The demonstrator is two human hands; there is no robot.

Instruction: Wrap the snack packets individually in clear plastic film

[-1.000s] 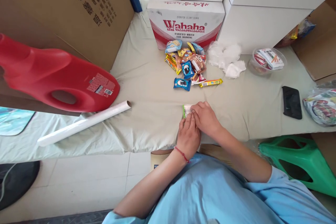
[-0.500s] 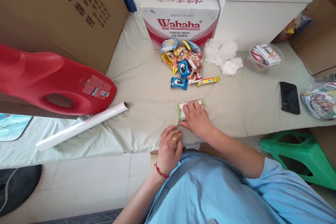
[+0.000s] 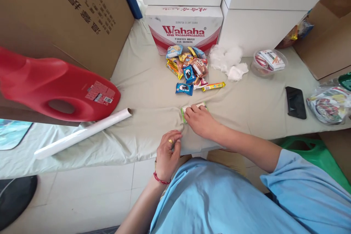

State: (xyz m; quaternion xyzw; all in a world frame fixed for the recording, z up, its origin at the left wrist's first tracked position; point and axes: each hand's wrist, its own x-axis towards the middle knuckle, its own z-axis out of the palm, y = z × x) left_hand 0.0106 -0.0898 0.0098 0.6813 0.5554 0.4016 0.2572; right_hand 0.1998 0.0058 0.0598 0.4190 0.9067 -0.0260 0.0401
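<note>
A small white packet with green edges (image 3: 182, 112) lies flat on the cloth-covered table in front of me. My right hand (image 3: 200, 120) rests over it, fingers bent on its top, covering most of it. Close to the table's front edge, my left hand (image 3: 169, 150) hovers with bent fingers and the thumb apart; I see nothing held there. It wears a ring and a red bracelet. Beyond the packet sits a heap of wrapped snacks (image 3: 199, 67), including a blue packet (image 3: 184, 88) and a yellow stick-shaped packet (image 3: 214, 86) in front.
Behind the snacks stands a Wahaha carton (image 3: 186, 31). White crumpled plastic (image 3: 226, 58), a clear tub (image 3: 267, 66), a black phone (image 3: 295, 102) and a bagged item (image 3: 330, 104) lie rightward. Leftward are a red jug (image 3: 63, 84) and a white roll (image 3: 85, 132).
My left hand has drawn away from the right hand, left and slightly down. My right hand stays on the packet. The whole view has shifted slightly.
</note>
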